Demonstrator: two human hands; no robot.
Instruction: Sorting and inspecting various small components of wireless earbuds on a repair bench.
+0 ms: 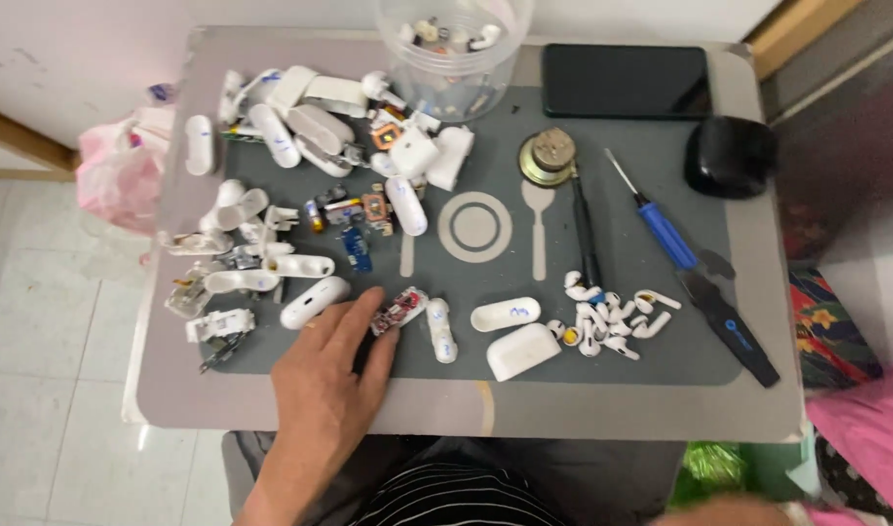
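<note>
My left hand (327,390) lies flat on the grey mat (563,375) near the table's front edge, fingers apart. Its fingertips touch a small red circuit board (399,309). A white earbud case half (314,301) lies just left of the fingertips, and another white case piece (440,329) lies just to the right. My right hand (729,510) shows only as a blurred sliver at the bottom edge. A pile of white earbuds (607,319) and two white case shells (520,349) lie to the right.
Several opened white cases and small boards (300,136) crowd the mat's back left. A clear plastic jar (453,49) stands at the back. A black phone (626,80), black case (730,156), round metal part (548,156), blue screwdriver (661,226) and black tool (729,321) lie at the right.
</note>
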